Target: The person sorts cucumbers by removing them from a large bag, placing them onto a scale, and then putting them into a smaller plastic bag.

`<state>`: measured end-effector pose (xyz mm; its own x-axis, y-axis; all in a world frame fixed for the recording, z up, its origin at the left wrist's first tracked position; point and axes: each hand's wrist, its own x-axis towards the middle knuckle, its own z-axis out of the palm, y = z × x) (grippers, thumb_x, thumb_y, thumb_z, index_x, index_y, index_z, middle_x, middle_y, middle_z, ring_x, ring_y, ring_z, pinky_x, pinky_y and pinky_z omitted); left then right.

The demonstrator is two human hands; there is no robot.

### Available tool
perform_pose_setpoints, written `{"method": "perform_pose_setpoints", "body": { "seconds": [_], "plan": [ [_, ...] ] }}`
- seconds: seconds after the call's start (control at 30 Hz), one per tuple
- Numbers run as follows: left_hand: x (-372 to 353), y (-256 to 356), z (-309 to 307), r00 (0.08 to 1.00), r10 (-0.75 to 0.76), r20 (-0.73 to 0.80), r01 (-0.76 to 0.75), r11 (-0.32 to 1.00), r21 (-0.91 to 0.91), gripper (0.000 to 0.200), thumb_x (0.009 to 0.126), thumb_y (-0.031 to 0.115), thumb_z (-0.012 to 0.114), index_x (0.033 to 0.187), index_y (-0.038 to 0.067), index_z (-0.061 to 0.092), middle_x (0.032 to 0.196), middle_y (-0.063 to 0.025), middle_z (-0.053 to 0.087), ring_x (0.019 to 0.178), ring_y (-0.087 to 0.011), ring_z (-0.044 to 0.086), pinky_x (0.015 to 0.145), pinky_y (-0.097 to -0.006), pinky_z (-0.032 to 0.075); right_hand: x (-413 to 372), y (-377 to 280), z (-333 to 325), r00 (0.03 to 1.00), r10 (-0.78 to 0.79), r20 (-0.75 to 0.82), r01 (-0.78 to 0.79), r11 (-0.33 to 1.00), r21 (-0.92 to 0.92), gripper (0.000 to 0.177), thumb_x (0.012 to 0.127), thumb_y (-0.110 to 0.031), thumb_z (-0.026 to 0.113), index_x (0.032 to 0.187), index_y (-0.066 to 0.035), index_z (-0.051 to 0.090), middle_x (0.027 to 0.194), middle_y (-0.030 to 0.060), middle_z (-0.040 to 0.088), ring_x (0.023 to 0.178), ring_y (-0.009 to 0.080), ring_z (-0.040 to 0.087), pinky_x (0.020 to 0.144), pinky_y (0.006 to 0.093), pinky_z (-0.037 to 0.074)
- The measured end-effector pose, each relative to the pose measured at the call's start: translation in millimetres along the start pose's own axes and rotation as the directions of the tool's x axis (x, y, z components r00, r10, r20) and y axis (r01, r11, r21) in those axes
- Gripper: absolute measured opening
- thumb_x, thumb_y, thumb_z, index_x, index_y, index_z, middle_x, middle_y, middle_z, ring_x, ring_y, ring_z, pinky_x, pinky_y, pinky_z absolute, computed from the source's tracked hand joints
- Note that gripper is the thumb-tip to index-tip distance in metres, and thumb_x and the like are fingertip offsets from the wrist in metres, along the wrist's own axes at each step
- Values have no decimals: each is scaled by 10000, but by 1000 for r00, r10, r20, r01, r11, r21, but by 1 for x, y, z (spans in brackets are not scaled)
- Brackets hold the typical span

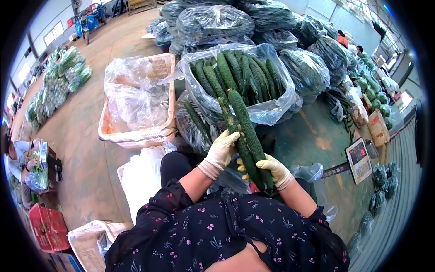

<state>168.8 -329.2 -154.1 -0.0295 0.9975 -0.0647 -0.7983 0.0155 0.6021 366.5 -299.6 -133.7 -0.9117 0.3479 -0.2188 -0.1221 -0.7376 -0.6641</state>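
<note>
Two long cucumbers [244,124], maybe a third hidden behind them, are held together as a bundle. They point up and away from the body, just in front of the open bag [272,111], with their tips overlapping its near wall.

Handling, as a judgement: stiff and straight, so they won't sag when held at one end. They look moderately heavy for their length and will lever on the wrist. The skin is bumpy and may be damp, but the gloves should grip well. They could snap if bent and bruise if squeezed hard. Best hold is around the lower third, with the other hand steadying mid-length.

Right hand [274,171], gloved: fingers wrapped closed around the lower ends of the cucumbers, thumb over the top. It carries the weight.

Left hand [220,152], gloved: mostly spread, fingers straight and laid flat against the left side of the bundle at mid-length. It presses and aligns rather than clamps. Thumb position is not clear.

Around the open bag: it is full of more cucumbers standing on end. A crate [136,136] lined with plastic sits to its left. Tied bags [213,20] are stacked behind it. A scale [360,159] lies on the floor to its right, well apart. Other people are at the far left edge and far behind, not near the bundle.
</note>
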Motion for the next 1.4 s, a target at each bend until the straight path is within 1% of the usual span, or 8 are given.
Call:
{"method": "perform_pose_setpoints", "body": {
  "seconds": [0.1, 0.33, 0.7, 0.73, 0.97, 1.07, 1.2, 1.4],
  "plan": [
    [3, 0, -9, 999, 40, 2, -40, 993, -112, 331, 919, 140, 494, 1235, 46, 463, 1088, -152, 574, 963, -274, 575, 864, -478, 488, 2, 2, 14, 997, -78, 21, 75, 992, 103, 625, 800, -88, 623, 1368, -38, 366, 1301, 204, 473, 1164, 361, 509, 899, 526, 483],
    [5, 16, -26, 998, 28, 61, -7, 944, -329, 385, 885, 273, 507, 1127, -23, 550, 965, -117, 629, 915, -249, 597, 871, -441, 473, 9, 17, 2, 999, 48, 8, -49, 969, 243, 627, 820, -121, 592, 1374, 8, 330, 1307, 254, 455, 1102, 358, 557, 839, 464, 525],
    [-1, 27, -13, 997, 61, -44, -73, 926, -370, 337, 839, 327, 496, 951, 22, 586, 751, -24, 557, 675, -155, 524, 679, -288, 464, 18, 16, 34, 985, -73, -156, 42, 981, -190, 707, 736, -128, 661, 1359, 8, 353, 1186, 187, 555, 997, 283, 608, 744, 355, 545],
    [-2, 26, -6, 980, 85, -178, -138, 939, -314, 327, 836, 326, 506, 918, 23, 596, 717, -21, 551, 650, -152, 523, 655, -291, 466, 22, 18, 31, 987, -72, -142, 40, 976, -214, 722, 725, -126, 669, 1359, 5, 352, 1175, 178, 562, 983, 282, 612, 740, 354, 545],
    [5, 31, -36, 990, 143, -8, -137, 937, -321, 476, 838, 510, 548, 952, 53, 614, 734, 9, 569, 661, -142, 519, 676, -294, 451, 38, 30, 26, 973, -137, -184, 75, 948, -309, 708, 698, -101, 673, 1334, -42, 369, 1052, 173, 590, 690, 268, 643, 550, 407, 568],
    [0, 41, -37, 986, 164, -41, -168, 929, -330, 502, 815, 570, 572, 914, 79, 612, 696, 26, 549, 621, -125, 501, 639, -281, 437, 45, 27, 43, 975, -167, -143, 107, 928, -358, 713, 686, -108, 718, 1306, 19, 391, 1099, 180, 582, 887, 278, 631, 654, 344, 562],
    [-12, 56, -25, 962, 146, -229, -214, 926, -311, 577, 760, 675, 578, 833, 104, 613, 618, 45, 513, 540, -106, 467, 562, -266, 417, 55, 30, 50, 976, -185, -112, 133, 923, -362, 727, 677, -102, 729, 1311, 15, 393, 1080, 168, 590, 871, 268, 633, 653, 338, 559],
    [-25, 70, -36, 972, 101, -213, -173, 919, -355, 676, 705, 780, 495, 740, 113, 600, 587, 22, 518, 532, -124, 478, 533, -263, 412, 63, 32, 55, 987, -143, -75, 98, 899, -426, 673, 691, -176, 718, 1271, 19, 436, 1074, 133, 601, 857, 212, 631, 658, 318, 568]
  ]
}}
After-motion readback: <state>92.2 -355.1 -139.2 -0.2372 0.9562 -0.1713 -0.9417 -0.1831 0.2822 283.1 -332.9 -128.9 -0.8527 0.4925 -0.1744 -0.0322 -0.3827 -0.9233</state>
